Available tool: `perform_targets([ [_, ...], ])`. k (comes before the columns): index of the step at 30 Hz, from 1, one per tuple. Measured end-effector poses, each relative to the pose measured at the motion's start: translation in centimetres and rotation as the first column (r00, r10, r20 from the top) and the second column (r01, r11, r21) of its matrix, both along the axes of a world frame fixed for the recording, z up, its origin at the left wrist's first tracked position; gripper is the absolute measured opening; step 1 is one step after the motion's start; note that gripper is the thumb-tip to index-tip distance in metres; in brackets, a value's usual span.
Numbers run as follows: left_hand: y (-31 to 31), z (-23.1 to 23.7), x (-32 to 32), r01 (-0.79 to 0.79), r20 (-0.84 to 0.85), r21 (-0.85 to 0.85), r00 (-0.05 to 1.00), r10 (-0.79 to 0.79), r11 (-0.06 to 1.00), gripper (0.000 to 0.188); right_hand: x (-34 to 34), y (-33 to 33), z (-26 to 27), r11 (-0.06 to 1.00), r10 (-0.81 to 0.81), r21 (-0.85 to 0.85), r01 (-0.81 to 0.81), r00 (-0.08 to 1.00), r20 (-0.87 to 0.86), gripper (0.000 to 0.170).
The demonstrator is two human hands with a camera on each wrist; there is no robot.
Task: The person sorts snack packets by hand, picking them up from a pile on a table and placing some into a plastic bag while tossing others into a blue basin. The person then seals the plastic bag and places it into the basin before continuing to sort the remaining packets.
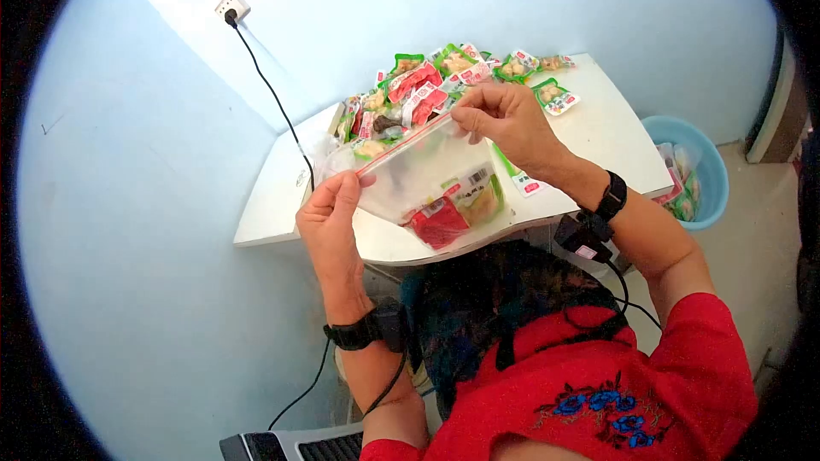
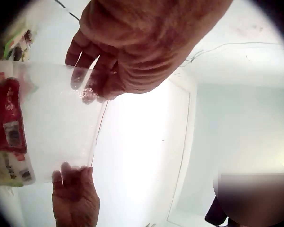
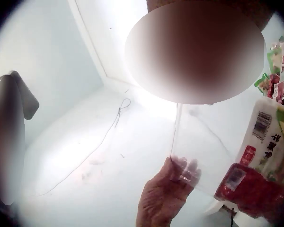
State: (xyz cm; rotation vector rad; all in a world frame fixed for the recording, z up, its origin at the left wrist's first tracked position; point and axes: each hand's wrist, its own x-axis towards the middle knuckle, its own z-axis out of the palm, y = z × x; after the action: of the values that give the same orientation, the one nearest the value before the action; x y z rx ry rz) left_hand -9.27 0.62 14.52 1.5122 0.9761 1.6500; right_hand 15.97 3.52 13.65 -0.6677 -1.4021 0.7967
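A clear plastic zip bag (image 1: 397, 183) with a red line along its top edge is stretched between both hands over the table's front edge. My left hand (image 1: 329, 222) pinches the bag's left top corner between thumb and fingers. At the opposite top corner, my right hand (image 1: 517, 128) pinches it in the same way. Low in the bag lie a red packet (image 1: 440, 224) and a white and green packet (image 1: 483, 198), the latter with a barcode. In the left wrist view, fingers of the left hand (image 2: 128, 52) show through the plastic. A blurred patch covers much of the right wrist view.
A pile of red, green and white food packets (image 1: 418, 81) covers the back of the white table (image 1: 615, 128). A light blue bucket (image 1: 719, 183) holding packets stands on the floor at right. A black cable (image 1: 273, 90) hangs from the wall socket (image 1: 232, 5) at left.
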Motion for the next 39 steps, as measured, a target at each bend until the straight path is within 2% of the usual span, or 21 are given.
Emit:
perform_targets([
  [3,-0.7,0.7,0.3,-0.101,-0.105,0.051,0.989,0.106,0.994,0.021,0.1,0.0,-0.1,1.0,-0.01,-0.006,0.01,1.0,-0.007,0.016],
  [6,-1.5,1.7,1.5,-0.261,-0.235,0.157,0.927,0.293,0.952,0.023,0.1,-0.5,0.1,1.0,0.0,-0.029,0.0,1.0,-0.001,0.015],
  [7,-2.0,2.2,2.1,-0.269,-0.359,0.315,0.854,0.376,0.91,0.024,0.2,-0.5,0.1,0.999,0.006,-0.043,-0.005,1.0,0.011,0.014],
  [9,-2.9,3.3,3.4,-0.194,-0.524,0.598,0.639,0.563,0.778,0.028,0.1,-0.6,0.1,0.999,0.012,-0.047,-0.01,0.999,0.03,0.013],
  [12,-2.5,4.1,5.1,-0.08,-0.592,0.692,0.506,0.627,0.718,0.033,-0.1,-0.9,0.3,1.0,0.0,-0.019,0.001,0.998,0.06,0.012],
  [14,-2.1,4.2,5.7,-0.062,-0.64,0.62,0.537,0.549,0.782,0.028,0.0,-1.2,0.6,1.0,-0.028,0.004,0.028,0.996,0.082,0.013],
  [16,-1.6,3.9,5.8,-0.068,-0.692,0.528,0.544,0.475,0.847,0.024,0.0,-1.5,0.2,1.0,-0.006,-0.009,0.007,1.0,0.022,0.014],
  [17,-1.2,3.7,5.9,-0.027,-0.651,0.522,0.633,0.418,0.853,0.016,0.1,-1.6,0.1,1.0,0.004,-0.016,-0.004,1.0,-0.009,0.014],
  [20,-1.9,3.8,6.4,-0.037,-0.593,0.423,0.744,0.308,0.905,0.01,0.2,-2.0,0.1,1.0,0.028,-0.011,-0.028,0.999,-0.044,0.014],
  [23,-2.3,3.6,6.2,-0.029,-0.631,0.472,0.687,0.36,0.881,0.01,0.4,-2.3,-0.2,0.999,0.036,-0.024,-0.037,0.999,-0.027,0.013],
  [26,-3.2,3.7,6.2,-0.053,-0.646,0.443,0.673,0.36,0.895,0.009,0.5,-2.7,-0.4,0.997,0.069,-0.02,-0.071,0.994,-0.09,0.013],
  [29,-4.1,3.6,6.4,-0.036,-0.632,0.37,0.723,0.279,0.929,0.008,0.9,-2.9,-1.1,0.99,0.132,-0.034,-0.136,0.986,-0.103,0.016],
  [32,-4.6,3.3,6.5,-0.042,-0.636,0.379,0.713,0.294,0.924,0.007,0.5,-3.1,-2.2,0.982,0.184,0.062,-0.178,0.977,-0.111,0.024],
  [35,-5.1,2.8,6.8,-0.022,-0.621,0.396,0.73,0.286,0.918,0.006,1.0,-4.0,-3.5,0.945,0.325,-0.073,-0.318,0.94,0.104,0.034],
  [38,-5.0,2.1,6.3,0.0,-0.621,0.345,0.75,0.228,0.939,0.006,1.5,-4.6,-5.9,0.951,0.308,-0.161,-0.266,0.873,0.378,0.035],
  [39,-4.8,2.1,6.0,-0.002,-0.634,0.303,0.747,0.203,0.953,0.007,1.6,-4.6,-6.7,0.935,0.34,-0.244,-0.257,0.846,0.411,0.031],
])
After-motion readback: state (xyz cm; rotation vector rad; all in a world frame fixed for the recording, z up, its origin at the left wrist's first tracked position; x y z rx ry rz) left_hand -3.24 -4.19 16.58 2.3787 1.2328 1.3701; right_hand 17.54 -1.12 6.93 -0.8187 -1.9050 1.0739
